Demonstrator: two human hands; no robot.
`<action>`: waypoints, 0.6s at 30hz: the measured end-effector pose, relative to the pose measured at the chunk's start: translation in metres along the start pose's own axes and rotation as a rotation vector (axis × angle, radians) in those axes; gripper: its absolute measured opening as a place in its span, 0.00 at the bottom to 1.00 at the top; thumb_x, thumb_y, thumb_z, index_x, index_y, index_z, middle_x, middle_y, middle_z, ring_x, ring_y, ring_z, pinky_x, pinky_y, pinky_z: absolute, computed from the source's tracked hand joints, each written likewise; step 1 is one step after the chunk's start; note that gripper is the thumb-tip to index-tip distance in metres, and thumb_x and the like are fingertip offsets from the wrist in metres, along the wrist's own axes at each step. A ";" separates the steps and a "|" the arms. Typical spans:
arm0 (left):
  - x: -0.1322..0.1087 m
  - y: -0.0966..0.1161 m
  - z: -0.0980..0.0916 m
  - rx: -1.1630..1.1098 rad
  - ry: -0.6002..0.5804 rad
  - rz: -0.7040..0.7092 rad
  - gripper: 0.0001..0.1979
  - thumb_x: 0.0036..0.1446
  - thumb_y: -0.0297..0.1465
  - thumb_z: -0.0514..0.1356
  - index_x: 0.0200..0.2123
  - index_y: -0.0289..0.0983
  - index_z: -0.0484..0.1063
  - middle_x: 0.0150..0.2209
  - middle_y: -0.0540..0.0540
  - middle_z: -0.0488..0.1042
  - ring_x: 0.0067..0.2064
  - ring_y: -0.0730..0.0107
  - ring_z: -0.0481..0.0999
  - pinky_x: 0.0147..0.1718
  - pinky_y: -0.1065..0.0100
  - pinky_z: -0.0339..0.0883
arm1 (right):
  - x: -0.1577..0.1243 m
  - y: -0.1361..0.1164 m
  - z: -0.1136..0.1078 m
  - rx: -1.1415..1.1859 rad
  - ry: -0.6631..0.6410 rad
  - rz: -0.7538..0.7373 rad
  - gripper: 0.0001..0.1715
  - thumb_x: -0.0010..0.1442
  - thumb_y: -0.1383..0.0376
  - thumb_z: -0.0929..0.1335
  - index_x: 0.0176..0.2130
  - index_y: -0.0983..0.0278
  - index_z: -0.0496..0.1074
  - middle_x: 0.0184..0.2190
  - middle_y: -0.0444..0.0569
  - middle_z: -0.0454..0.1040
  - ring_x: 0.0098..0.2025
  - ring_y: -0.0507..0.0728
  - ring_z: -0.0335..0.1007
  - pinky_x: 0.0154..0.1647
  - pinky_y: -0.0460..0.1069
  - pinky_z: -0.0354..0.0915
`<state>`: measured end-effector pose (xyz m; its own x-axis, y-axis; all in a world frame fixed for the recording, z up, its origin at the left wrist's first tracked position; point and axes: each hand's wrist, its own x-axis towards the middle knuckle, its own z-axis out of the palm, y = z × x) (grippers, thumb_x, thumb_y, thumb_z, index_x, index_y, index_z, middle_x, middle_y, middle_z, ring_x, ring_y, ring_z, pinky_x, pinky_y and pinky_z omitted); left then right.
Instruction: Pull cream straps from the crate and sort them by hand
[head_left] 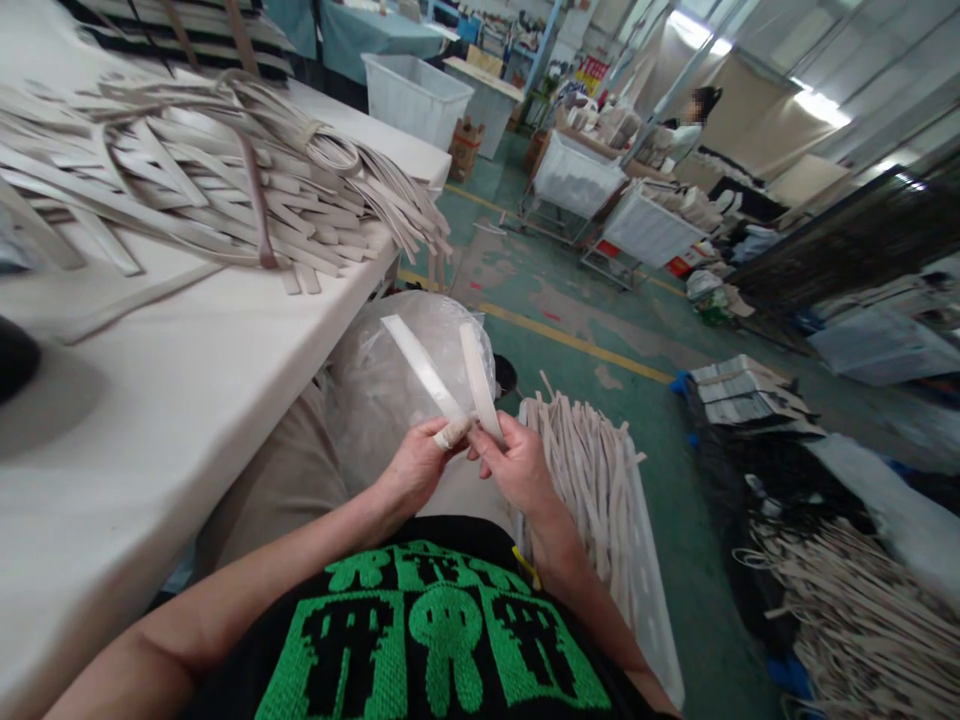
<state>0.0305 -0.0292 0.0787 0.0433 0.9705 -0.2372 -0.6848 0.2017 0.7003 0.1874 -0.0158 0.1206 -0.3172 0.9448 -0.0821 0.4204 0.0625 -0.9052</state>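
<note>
My left hand (pixel 415 465) and my right hand (pixel 516 465) meet in front of my lap, each pinched on a flat beige strip. The left hand's strip (pixel 421 368) slants up to the left; its thumb is wrapped in tape. The right hand's strip (pixel 475 372) stands nearly upright, and the two strips form a V that joins at my fingers. Behind them a clear plastic bag (pixel 375 385) rests on my knees.
A white table (pixel 187 370) at my left carries a big heap of the same strips (pixel 225 180). A white crate (pixel 637 560) full of strips stands by my right leg. More strips lie on the green floor at right (pixel 855 600). White bins and a person stand far back.
</note>
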 end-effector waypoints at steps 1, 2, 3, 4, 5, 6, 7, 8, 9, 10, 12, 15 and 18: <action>0.001 0.001 0.001 0.006 0.023 0.020 0.18 0.42 0.44 0.76 0.26 0.34 0.82 0.27 0.44 0.79 0.34 0.62 0.75 0.42 0.61 0.69 | 0.000 0.000 -0.001 0.000 0.000 -0.004 0.16 0.60 0.49 0.70 0.36 0.59 0.73 0.24 0.45 0.74 0.18 0.51 0.67 0.19 0.47 0.68; 0.002 0.003 0.001 0.006 0.058 0.042 0.17 0.43 0.43 0.76 0.27 0.34 0.83 0.29 0.43 0.80 0.37 0.60 0.76 0.44 0.60 0.69 | -0.001 0.001 -0.002 -0.001 -0.007 -0.001 0.17 0.60 0.49 0.70 0.36 0.59 0.73 0.24 0.45 0.75 0.18 0.52 0.67 0.19 0.48 0.68; 0.003 0.006 0.000 0.002 0.093 0.062 0.17 0.43 0.42 0.76 0.29 0.35 0.83 0.32 0.41 0.81 0.41 0.58 0.77 0.46 0.60 0.69 | -0.002 0.002 -0.004 -0.002 -0.015 0.008 0.17 0.60 0.49 0.70 0.36 0.59 0.73 0.24 0.45 0.74 0.17 0.51 0.66 0.18 0.48 0.67; 0.004 0.008 -0.001 -0.006 0.116 0.074 0.16 0.43 0.41 0.76 0.30 0.35 0.84 0.34 0.41 0.82 0.44 0.57 0.77 0.48 0.61 0.68 | -0.003 0.003 -0.005 -0.004 -0.018 0.018 0.17 0.60 0.49 0.70 0.36 0.60 0.74 0.24 0.45 0.74 0.17 0.51 0.65 0.17 0.47 0.66; 0.005 0.010 0.000 -0.012 0.116 0.073 0.16 0.43 0.41 0.76 0.31 0.35 0.84 0.34 0.41 0.82 0.45 0.57 0.77 0.48 0.61 0.68 | -0.004 0.004 -0.006 -0.006 -0.016 0.025 0.17 0.60 0.49 0.70 0.36 0.60 0.74 0.23 0.45 0.74 0.16 0.51 0.65 0.16 0.47 0.65; 0.005 0.010 0.001 -0.013 0.093 0.064 0.17 0.43 0.41 0.76 0.31 0.35 0.84 0.34 0.41 0.82 0.44 0.57 0.77 0.48 0.61 0.68 | -0.005 0.004 -0.007 -0.009 -0.003 0.025 0.16 0.60 0.50 0.70 0.36 0.60 0.74 0.23 0.45 0.74 0.16 0.51 0.65 0.16 0.47 0.65; 0.004 0.009 0.004 -0.011 0.054 0.049 0.17 0.42 0.42 0.76 0.30 0.35 0.84 0.32 0.42 0.82 0.42 0.58 0.77 0.46 0.61 0.69 | -0.005 0.003 -0.007 -0.012 0.019 0.017 0.16 0.61 0.50 0.70 0.36 0.60 0.74 0.23 0.45 0.74 0.16 0.51 0.64 0.15 0.47 0.64; 0.002 0.008 0.007 -0.005 0.006 0.031 0.18 0.42 0.44 0.76 0.29 0.35 0.84 0.30 0.43 0.81 0.38 0.61 0.76 0.43 0.61 0.69 | -0.005 0.001 -0.007 -0.014 0.042 0.002 0.16 0.61 0.50 0.70 0.36 0.60 0.74 0.23 0.45 0.74 0.16 0.51 0.65 0.15 0.46 0.64; 0.001 0.007 0.011 0.005 -0.037 0.019 0.19 0.42 0.45 0.76 0.27 0.35 0.83 0.27 0.44 0.79 0.35 0.63 0.75 0.41 0.62 0.69 | -0.004 -0.001 -0.007 -0.014 0.061 -0.017 0.17 0.60 0.50 0.70 0.36 0.61 0.74 0.23 0.45 0.74 0.17 0.51 0.65 0.16 0.46 0.65; -0.001 0.007 0.014 0.019 -0.061 0.018 0.20 0.42 0.47 0.75 0.26 0.35 0.83 0.26 0.44 0.79 0.33 0.64 0.74 0.40 0.62 0.68 | -0.004 -0.003 -0.007 -0.012 0.069 -0.034 0.17 0.60 0.50 0.70 0.36 0.61 0.74 0.23 0.45 0.74 0.17 0.51 0.66 0.16 0.46 0.65; -0.003 0.009 0.019 0.039 -0.034 0.052 0.20 0.42 0.48 0.75 0.27 0.35 0.83 0.28 0.44 0.80 0.35 0.63 0.75 0.42 0.62 0.68 | -0.005 -0.005 -0.010 0.001 0.070 -0.056 0.18 0.60 0.50 0.71 0.36 0.62 0.74 0.23 0.45 0.74 0.17 0.50 0.66 0.17 0.45 0.66; -0.003 0.013 0.022 0.052 0.047 0.110 0.21 0.41 0.46 0.76 0.33 0.35 0.85 0.35 0.42 0.83 0.43 0.59 0.76 0.49 0.62 0.66 | -0.010 -0.005 -0.016 -0.004 0.076 -0.067 0.18 0.61 0.51 0.71 0.34 0.64 0.73 0.22 0.44 0.75 0.16 0.49 0.65 0.16 0.43 0.65; -0.004 0.010 0.025 0.075 -0.034 0.071 0.22 0.43 0.47 0.75 0.33 0.34 0.85 0.31 0.42 0.82 0.39 0.61 0.76 0.47 0.60 0.67 | -0.012 -0.005 -0.018 -0.035 0.123 -0.101 0.16 0.63 0.53 0.71 0.35 0.65 0.74 0.22 0.43 0.75 0.16 0.48 0.65 0.16 0.42 0.64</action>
<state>0.0418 -0.0273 0.1037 0.0228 0.9863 -0.1631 -0.6307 0.1408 0.7632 0.2043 -0.0221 0.1333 -0.2539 0.9652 0.0626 0.4218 0.1687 -0.8909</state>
